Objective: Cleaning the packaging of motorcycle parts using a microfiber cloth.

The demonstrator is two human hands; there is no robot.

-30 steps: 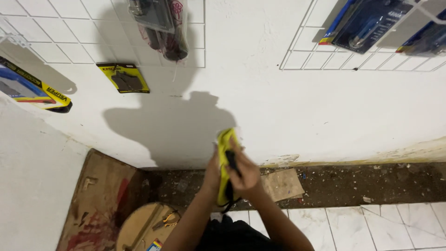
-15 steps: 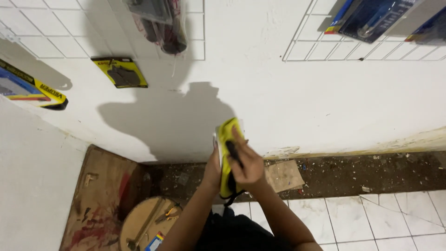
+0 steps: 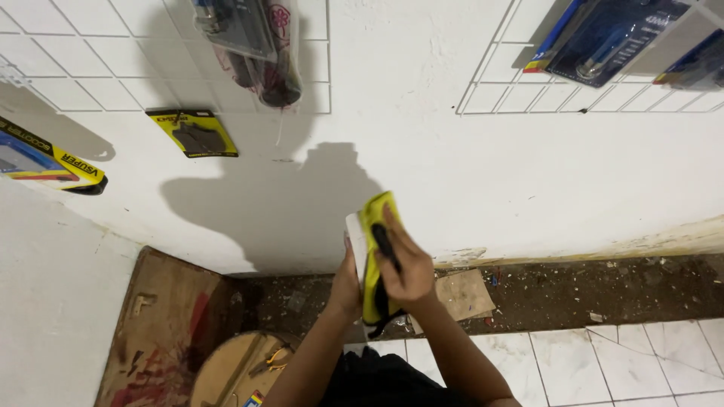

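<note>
Closest to the person, both forearms rise from a dark garment and meet in front of the chest. The left hand (image 3: pixel 347 283) cups the back edge of a flat yellow package (image 3: pixel 371 256) with a white side, fingers curled around it. The right hand (image 3: pixel 403 267) lies over the front of the package, fingers closed across its dark middle, so the pack stands nearly upright, pinched between the two hands.

Below the hands, a round wooden stool (image 3: pixel 237 369) sits on the floor, with a worn wooden board (image 3: pixel 162 324) just beside it on the left. White floor tiles (image 3: pixel 603 362) spread to the right, edged by a strip of dirt and rubble where a cardboard scrap (image 3: pixel 460 294) lies.

Farther off is the white wall (image 3: pixel 467 173), carrying the person's shadow. Wire grid racks (image 3: pixel 113 68) hang on it, holding a small yellow carded pack (image 3: pixel 192 134), a clear-bagged dark item (image 3: pixel 260 49) and blue blister packs (image 3: pixel 611 38).
</note>
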